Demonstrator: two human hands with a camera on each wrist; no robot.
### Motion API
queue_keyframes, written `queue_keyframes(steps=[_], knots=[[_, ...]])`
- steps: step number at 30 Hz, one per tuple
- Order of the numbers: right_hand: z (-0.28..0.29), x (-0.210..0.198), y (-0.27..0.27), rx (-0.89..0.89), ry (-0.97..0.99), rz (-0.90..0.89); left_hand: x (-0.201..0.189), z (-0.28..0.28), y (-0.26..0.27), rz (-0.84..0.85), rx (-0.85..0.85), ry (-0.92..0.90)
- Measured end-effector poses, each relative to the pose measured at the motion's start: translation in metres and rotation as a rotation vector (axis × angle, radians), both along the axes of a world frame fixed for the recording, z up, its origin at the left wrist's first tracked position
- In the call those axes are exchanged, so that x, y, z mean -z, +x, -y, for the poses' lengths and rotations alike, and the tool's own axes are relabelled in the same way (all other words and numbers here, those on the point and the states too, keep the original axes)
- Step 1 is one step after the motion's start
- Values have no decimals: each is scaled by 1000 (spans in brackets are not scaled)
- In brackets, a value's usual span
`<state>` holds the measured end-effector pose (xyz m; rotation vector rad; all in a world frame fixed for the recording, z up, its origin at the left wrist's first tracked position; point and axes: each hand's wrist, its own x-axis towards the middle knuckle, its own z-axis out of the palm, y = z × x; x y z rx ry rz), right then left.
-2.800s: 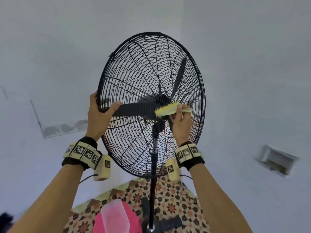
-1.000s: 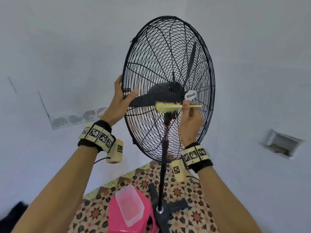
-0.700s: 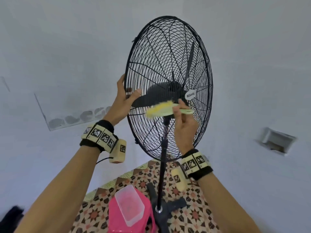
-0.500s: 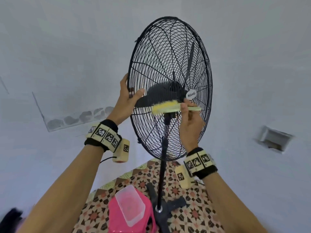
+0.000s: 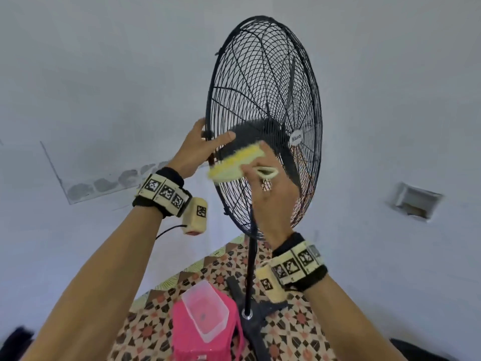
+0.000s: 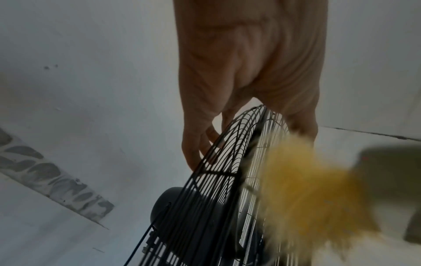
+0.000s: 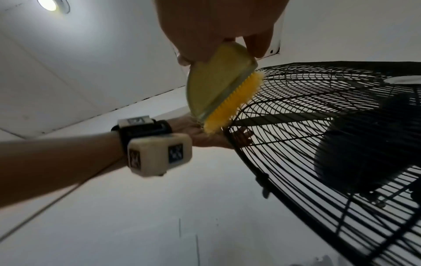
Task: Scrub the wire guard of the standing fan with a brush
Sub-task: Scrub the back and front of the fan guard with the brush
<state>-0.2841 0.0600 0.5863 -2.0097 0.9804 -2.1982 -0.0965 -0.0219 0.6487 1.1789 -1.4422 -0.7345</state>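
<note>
Since half a second ago the brush (image 5: 235, 162) has slid left along the wire guard (image 5: 263, 82), from under the white hub badge (image 5: 296, 138) toward the rim beside the left hand (image 5: 199, 152).

Head view: a black standing fan (image 5: 263, 126) rises on its pole (image 5: 251, 269) against pale blue-grey walls, one bearing a patched grey strip (image 5: 104, 182) and a recessed wall box (image 5: 413, 201). The left hand grips the guard's left rim, thumb laid across the front wires. The right hand (image 5: 273, 201) holds the yellow-bristled brush by its looped handle, fingers wrapped round it, bristles against the wires at mid-height. Below, a patterned tile floor (image 5: 299, 332) carries a pink stool (image 5: 205, 340) topped by a clear plastic container (image 5: 205, 311), next to the fan's dark base.

Left wrist view: the left hand (image 6: 248, 72) has its fingers curled behind the guard's (image 6: 218, 180) rim and the thumb in front; the brush's bristles (image 6: 303, 190) blur yellow against the front wires. A plain wall with the grey patch lies behind.

Right wrist view: the right hand (image 7: 218, 27) pinches the brush (image 7: 218, 90), its bristles meeting the guard (image 7: 318, 126) near the rim, just beside the left hand (image 7: 212, 135). A white ceiling with one round lit lamp (image 7: 49, 4) spans overhead.
</note>
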Motion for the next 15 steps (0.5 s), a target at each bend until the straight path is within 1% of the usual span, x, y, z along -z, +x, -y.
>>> queue_keyframes(steps=[2, 3, 5, 8, 9, 10, 11, 13, 14, 15], knots=[[-1, 12, 11, 75, -103, -146, -6, -3, 2, -53, 28, 44], [1, 17, 9, 95, -122, -170, -8, -3, 4, -76, 45, 64], [1, 20, 2, 121, -109, -121, -10, -3, 9, -73, 64, 88], [-4, 10, -1, 230, -46, 56, -14, -6, 5, -28, 73, 129], [-7, 8, 4, 249, -54, 90, -16, -7, 3, -10, 76, 140], [-11, 7, 11, 244, -82, 79, -18, -7, 3, 20, 78, 145], [-14, 9, 19, 222, -120, 21, -19, -7, 4, 43, 84, 147], [-17, 21, 35, 208, -201, -154, -19, -7, 8, 53, 98, 154], [-16, 27, 38, 218, -225, -211, -18, -7, 10, 48, 99, 165], [-14, 31, 37, 239, -229, -232, -17, -7, 10, 50, 94, 172]])
